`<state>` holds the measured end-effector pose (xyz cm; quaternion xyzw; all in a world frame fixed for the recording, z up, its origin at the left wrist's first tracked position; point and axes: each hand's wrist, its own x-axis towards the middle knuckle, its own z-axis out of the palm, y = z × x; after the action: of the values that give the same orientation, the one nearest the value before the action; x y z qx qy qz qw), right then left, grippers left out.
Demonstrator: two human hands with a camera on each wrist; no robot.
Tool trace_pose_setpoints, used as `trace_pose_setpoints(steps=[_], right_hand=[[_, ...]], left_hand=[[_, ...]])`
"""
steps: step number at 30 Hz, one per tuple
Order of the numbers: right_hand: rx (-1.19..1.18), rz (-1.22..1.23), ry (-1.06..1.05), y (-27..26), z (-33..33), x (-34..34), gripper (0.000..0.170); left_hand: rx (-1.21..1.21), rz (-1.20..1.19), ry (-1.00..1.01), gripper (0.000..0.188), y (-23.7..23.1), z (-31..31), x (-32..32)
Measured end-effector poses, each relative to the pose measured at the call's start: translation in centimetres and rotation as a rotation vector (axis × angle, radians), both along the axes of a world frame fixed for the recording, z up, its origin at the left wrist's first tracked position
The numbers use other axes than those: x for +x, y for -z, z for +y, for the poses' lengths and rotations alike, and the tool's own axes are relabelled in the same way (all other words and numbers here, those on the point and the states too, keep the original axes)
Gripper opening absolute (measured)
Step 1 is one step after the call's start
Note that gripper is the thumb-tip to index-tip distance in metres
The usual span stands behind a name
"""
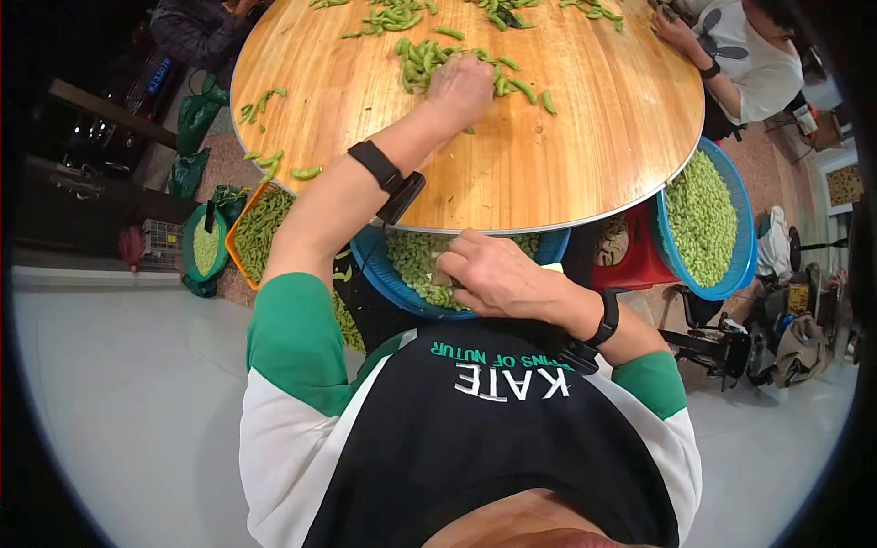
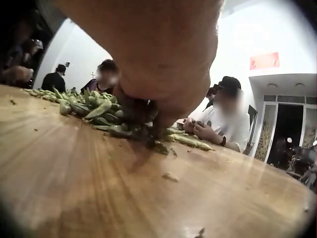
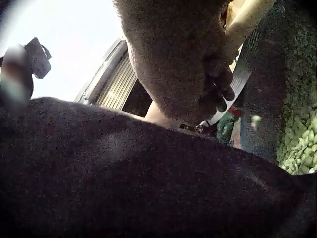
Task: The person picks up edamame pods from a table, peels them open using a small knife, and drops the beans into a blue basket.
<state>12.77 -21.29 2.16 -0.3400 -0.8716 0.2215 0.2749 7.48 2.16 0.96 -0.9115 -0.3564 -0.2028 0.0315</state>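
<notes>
On the round wooden table (image 1: 585, 146), my left hand (image 1: 461, 89) reaches into a heap of green soybean pods (image 1: 420, 66). In the left wrist view its fingers and thumb bend down round pods (image 2: 133, 126) close over the wood, with the fingertips in shadow. My right hand (image 1: 502, 277) is over the blue basket (image 1: 388, 288) of shelled beans (image 1: 411, 256) at my lap, below the table edge. Its fingers are bent, and I cannot tell whether something is between them. That hand (image 3: 173, 54) is dark in the right wrist view.
A large blue basket (image 1: 747, 242) of beans stands at the right beside a red container (image 1: 639, 260). An orange crate (image 1: 236, 242) of pods and a green bowl (image 1: 199, 260) lie to the left. Another person (image 1: 749, 64) sits at the table's right side. More pods (image 1: 393, 16) lie farther back.
</notes>
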Motion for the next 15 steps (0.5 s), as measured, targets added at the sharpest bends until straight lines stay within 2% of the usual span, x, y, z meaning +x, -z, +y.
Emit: trace_pose_setpoints(steps=[4, 6, 7, 9, 10, 12, 13, 15], right_hand=[[-0.044, 0.166, 0.003, 0.8, 0.5, 1.0, 0.017], [-0.323, 0.300, 0.278, 0.4, 0.3, 1.9, 0.018], [-0.323, 0.297, 0.276, -0.1, 0.5, 2.4, 0.018], [-0.801, 0.715, 0.543, -1.1, 1.2, 3.4, 0.022], [-0.801, 0.717, 0.544, -1.0, 1.6, 3.9, 0.022], [-0.762, 1.012, 0.543, -0.6, 2.4, 4.5, 0.024], [-0.768, 1.009, 0.541, -0.3, 2.6, 4.4, 0.024], [-0.728, 1.198, 0.438, 0.1, 3.0, 4.0, 0.038]], left_hand=[[0.019, -0.113, -0.017, 0.017, 0.9, 0.3, 0.2], [0.037, -0.106, -0.057, 0.018, 0.9, 0.2, -0.8], [0.037, -0.108, -0.058, 0.018, 0.3, -0.4, -1.4], [0.052, -0.246, 0.072, 0.016, -0.9, -2.1, -2.8], [0.051, -0.244, 0.073, 0.016, -1.2, -2.7, -3.4], [-0.873, -0.689, 0.207, 0.012, -1.6, -4.3, -4.6], [-0.875, -0.692, 0.201, 0.012, -2.3, -5.9, -5.2], [-1.215, -0.811, 0.212, 0.005, -3.5, -8.9, -6.2]])
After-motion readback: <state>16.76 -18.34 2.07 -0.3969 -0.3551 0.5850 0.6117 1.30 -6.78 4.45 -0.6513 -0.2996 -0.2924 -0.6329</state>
